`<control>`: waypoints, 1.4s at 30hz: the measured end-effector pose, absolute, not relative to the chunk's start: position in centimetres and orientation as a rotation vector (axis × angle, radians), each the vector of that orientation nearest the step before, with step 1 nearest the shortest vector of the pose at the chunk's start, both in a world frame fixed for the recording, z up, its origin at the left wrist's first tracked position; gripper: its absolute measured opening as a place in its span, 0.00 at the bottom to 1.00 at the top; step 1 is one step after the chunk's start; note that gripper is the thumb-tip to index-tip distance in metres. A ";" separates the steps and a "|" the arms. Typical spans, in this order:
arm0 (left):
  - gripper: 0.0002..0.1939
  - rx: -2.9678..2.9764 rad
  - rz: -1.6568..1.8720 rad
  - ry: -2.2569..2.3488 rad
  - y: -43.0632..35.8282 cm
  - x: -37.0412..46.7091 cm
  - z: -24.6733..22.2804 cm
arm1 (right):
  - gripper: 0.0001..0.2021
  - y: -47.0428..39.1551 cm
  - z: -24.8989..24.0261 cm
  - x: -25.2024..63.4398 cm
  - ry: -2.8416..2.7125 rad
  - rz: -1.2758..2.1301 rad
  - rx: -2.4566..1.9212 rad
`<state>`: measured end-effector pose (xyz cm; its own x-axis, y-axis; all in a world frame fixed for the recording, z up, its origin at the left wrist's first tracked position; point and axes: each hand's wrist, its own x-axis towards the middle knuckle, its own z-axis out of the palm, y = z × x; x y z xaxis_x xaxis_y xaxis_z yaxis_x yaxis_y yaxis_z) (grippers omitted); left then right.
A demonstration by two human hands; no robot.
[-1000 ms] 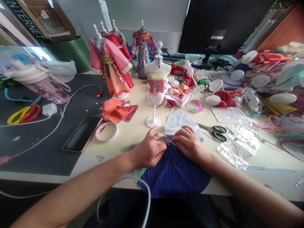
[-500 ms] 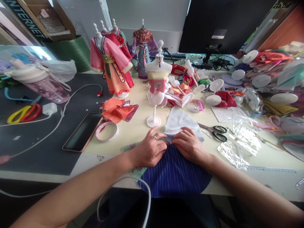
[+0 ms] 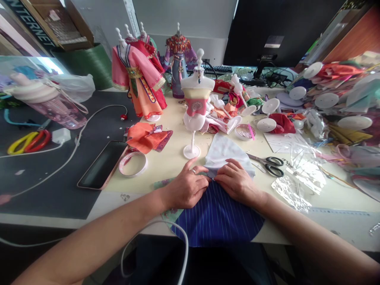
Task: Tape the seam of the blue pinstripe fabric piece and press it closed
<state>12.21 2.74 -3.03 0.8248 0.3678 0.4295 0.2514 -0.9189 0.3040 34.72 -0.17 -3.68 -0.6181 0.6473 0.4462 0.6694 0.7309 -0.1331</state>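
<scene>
Navy striped fabric (image 3: 219, 223) spreads over the table's front edge, with a pale grey-blue piece of fabric (image 3: 226, 149) just above it. Where the two meet, my left hand (image 3: 188, 184) has its thumb and fingers pinched on the fabric edge. A ring is on one of its fingers. Close beside it, my right hand (image 3: 236, 180) also pinches that edge, fingers curled over the pale piece. The fingertips hide the exact fold between them. Some green floral fabric (image 3: 172, 215) shows beneath my left hand. A small white mannequin (image 3: 198, 84) in a pink bandeau stands just beyond.
Black-handled scissors (image 3: 274, 166) lie right of the pale fabric. On the left are a tape roll (image 3: 133, 164), a phone (image 3: 102, 164) and orange fabric (image 3: 145, 136). Dressed mannequins (image 3: 135, 79) stand behind. Clear plastic bags (image 3: 307, 174) lie at right, and a white cable (image 3: 184, 237) loops in front.
</scene>
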 end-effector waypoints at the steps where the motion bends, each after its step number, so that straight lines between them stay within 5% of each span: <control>1: 0.07 2.772 0.724 0.477 2.8 12.2 -3.0 | 0.11 -0.2 -3.7 34.7 -2.466 -0.061 -1.002; 42: 0.08 2.920 0.663 0.434 2.7 12.4 -3.7 | 0.09 -2.7 -1.7 37.6 -2.519 -0.084 -1.109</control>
<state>12.39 2.65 -3.69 0.8631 0.3016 0.4051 0.2507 -0.9522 0.1747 37.59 -2.73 -1.71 -0.6132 0.6979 0.3700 0.7209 0.6859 -0.0990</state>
